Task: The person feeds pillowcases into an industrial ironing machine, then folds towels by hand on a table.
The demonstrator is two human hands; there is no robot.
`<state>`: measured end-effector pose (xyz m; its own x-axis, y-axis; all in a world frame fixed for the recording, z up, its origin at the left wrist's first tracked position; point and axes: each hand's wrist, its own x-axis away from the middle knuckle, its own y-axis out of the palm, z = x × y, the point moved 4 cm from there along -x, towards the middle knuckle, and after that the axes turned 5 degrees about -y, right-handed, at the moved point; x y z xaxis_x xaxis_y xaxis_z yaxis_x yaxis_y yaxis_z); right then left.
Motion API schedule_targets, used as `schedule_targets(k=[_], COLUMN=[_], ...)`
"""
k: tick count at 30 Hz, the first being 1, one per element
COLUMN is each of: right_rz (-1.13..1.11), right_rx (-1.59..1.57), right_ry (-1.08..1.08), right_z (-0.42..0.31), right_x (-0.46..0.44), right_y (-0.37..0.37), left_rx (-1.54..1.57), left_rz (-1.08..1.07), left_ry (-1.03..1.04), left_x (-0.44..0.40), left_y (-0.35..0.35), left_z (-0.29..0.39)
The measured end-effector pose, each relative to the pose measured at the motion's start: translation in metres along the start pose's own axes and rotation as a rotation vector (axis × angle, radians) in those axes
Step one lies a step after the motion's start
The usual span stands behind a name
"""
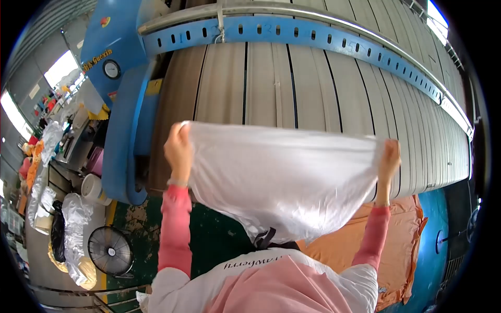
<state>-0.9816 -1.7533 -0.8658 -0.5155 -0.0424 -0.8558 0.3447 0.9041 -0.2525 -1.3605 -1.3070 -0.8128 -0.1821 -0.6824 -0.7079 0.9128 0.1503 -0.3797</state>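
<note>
A white, slightly shiny cloth [282, 177] is stretched between my two raised hands, its top edge nearly straight and its lower part hanging in folds toward my body. My left hand [179, 148] is closed on the cloth's upper left corner. At the upper right corner, my right hand [389, 159] grips the edge with its fingers closed. Behind the cloth lies the wide beige belt surface [266, 88] of a machine. A dark strap [265, 238] shows just under the cloth's lower edge.
A blue machine frame [122, 125] stands at the left, and a metal rail [313, 13] crosses above the belts. A black fan [110, 251] and a white bucket [94, 189] are at lower left. Orange cloth [365, 255] lies on the floor at lower right.
</note>
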Motion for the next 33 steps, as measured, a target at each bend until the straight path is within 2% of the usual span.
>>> schedule_targets(k=[2,4,7,14,17,20,22,23,24,26,27,29,33], right_rz=[-0.045,-0.175,-0.190,-0.194,-0.312,-0.003,-0.227,-0.422,-0.465,-0.552,-0.688,-0.680,-0.690], right_rx=[0.150,0.399,0.439,0.508,0.515,0.617,0.423,0.332,0.351,0.389,0.409,0.417,0.432], right_ry=[0.006,0.042,0.033,-0.014,0.168,-0.186,-0.271,-0.388,-0.322,-0.189,-0.101,-0.078,-0.073], right_z=[0.027,0.055,0.074,0.091,0.093,0.057,0.045,0.054,0.060,0.069,0.076,0.080,0.083], right_x=[-0.029,-0.058,-0.105,-0.196,-0.211,-0.200,-0.193,-0.193,-0.190,-0.187,-0.195,-0.206,-0.214], right_y=[0.060,0.118,0.172,0.248,0.257,0.245,0.252,0.264,0.270,0.278,0.278,0.287,0.300], left_rx=[-0.255,-0.341,-0.473,-0.656,-0.716,-0.818,-0.640,-0.562,-0.484,-0.600,-0.607,-0.595,-0.614], left_rz=[-0.072,-0.066,-0.083,0.057,0.091,0.104,-0.124,-0.235,-0.349,-0.296,-0.300,-0.333,-0.406], left_ry=[-0.004,0.083,0.117,0.160,0.129,0.234,0.293,0.304,0.313,0.245,0.187,0.093,0.056], left_x=[-0.036,-0.073,-0.118,-0.193,-0.207,-0.199,-0.186,-0.182,-0.177,-0.184,-0.190,-0.204,-0.219], left_y=[0.068,0.117,0.172,0.230,0.237,0.232,0.242,0.253,0.266,0.281,0.279,0.280,0.290], left_z=[-0.005,-0.003,0.004,0.010,0.019,0.051,0.066,0.062,0.056,0.029,0.026,0.021,0.021])
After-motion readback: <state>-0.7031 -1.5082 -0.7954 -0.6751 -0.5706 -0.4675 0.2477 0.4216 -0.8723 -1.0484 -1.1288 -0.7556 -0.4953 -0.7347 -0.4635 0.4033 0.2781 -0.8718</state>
